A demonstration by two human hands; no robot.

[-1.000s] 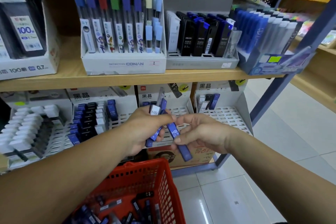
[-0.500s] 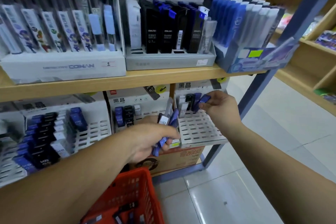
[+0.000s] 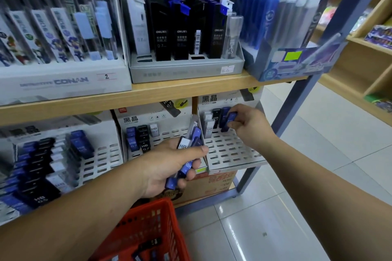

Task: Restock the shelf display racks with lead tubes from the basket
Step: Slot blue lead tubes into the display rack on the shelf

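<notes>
Head view: the right hand (image 3: 248,126) pinches a small blue plastic lead tube (image 3: 230,119) at the back rows of the white slotted display rack (image 3: 229,151) under the wooden shelf (image 3: 169,91). The left hand (image 3: 167,169), just left of that rack, grips a bundle of blue and white lead tubes (image 3: 196,136). Below it sits the red plastic mesh basket (image 3: 148,225), with tubes inside.

A glossy pale tiled floor (image 3: 318,165) is seen below a wooden shelf board (image 3: 169,91) carried on a blue-grey metal upright (image 3: 352,6), with further wooden shelving (image 3: 347,65) set at the right.
</notes>
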